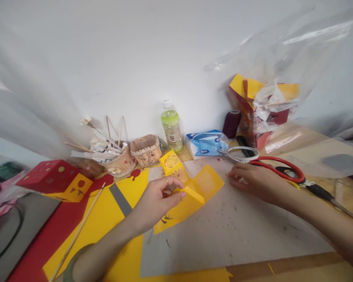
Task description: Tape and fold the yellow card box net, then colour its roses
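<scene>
My left hand (162,197) pinches the raised edge of a folded yellow paper (184,209) between thumb and fingers. The paper has cut-out patterns, among them a swirl and a sun shape, and its panels spread over the grey board (223,239). To the right, my right hand (247,178) hovers low over or rests on the board; I cannot tell which. Its fingers are loosely bent and apart, with nothing visible in them. Beside it lie red-handled scissors (294,169) and a pale looped handle (242,154).
Along the wall stand a stick-filled basket (122,162), another basket (147,150), a green drink bottle (171,127), a tissue pack (207,143) and a dark thread spool (232,123). Left are a red box (48,178), yellow sheets (117,250) and a thin stick (78,231). Clear plastic (320,43) hangs right.
</scene>
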`<state>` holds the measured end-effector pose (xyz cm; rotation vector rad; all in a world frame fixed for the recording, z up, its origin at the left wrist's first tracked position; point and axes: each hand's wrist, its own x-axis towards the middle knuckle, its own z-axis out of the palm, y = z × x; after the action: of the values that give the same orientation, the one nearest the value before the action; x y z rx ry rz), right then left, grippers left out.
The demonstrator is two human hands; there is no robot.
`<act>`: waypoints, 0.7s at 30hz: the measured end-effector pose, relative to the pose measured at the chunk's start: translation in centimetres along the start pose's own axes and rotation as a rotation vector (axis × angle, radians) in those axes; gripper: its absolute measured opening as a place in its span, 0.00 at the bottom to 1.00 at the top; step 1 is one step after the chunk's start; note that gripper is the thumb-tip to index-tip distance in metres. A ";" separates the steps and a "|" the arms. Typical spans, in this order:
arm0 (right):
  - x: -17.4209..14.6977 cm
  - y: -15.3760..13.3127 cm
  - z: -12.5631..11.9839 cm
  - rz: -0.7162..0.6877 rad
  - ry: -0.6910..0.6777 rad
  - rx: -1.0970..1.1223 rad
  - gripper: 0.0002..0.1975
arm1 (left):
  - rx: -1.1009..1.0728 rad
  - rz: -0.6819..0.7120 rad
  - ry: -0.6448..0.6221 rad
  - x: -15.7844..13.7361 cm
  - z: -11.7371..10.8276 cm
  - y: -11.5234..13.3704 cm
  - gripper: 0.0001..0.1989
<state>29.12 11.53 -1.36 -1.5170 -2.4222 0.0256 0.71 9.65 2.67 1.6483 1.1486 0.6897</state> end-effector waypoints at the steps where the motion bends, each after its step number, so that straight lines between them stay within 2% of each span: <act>1: -0.1 0.0 -0.1 -0.024 -0.022 -0.001 0.11 | -0.018 0.001 0.002 0.0 0.0 0.1 0.07; 3: -0.2 0.0 -0.3 -0.069 -0.025 0.005 0.11 | -0.062 0.006 0.006 0.0 -0.1 0.3 0.07; 6: -0.1 -0.5 -0.8 -0.079 0.115 0.087 0.12 | -0.114 0.032 0.014 0.1 -0.3 0.4 0.06; 9: 0.4 -2.3 -2.2 -0.128 0.169 0.186 0.22 | -0.113 0.093 0.030 0.0 -0.8 0.6 0.06; 12: 1.1 -4.8 -3.7 -0.270 0.136 0.263 0.28 | -0.121 0.166 0.062 -0.2 -1.3 0.8 0.05; 14: 1.8 -6.2 -4.3 -0.330 0.113 0.335 0.25 | -0.133 0.199 0.084 -0.3 -1.5 1.1 0.05; 17: 2.8 -7.4 -4.4 -0.318 0.044 0.474 0.08 | -0.162 0.191 0.132 -0.3 -1.9 1.2 0.07; 21: 3.5 -7.0 -4.3 -0.158 0.053 0.667 0.08 | -0.329 0.158 0.188 0.2 -2.9 1.2 0.23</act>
<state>22.63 10.92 4.68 -1.0048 -2.1588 0.6755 -1.18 10.90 4.81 1.4245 0.9785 1.0932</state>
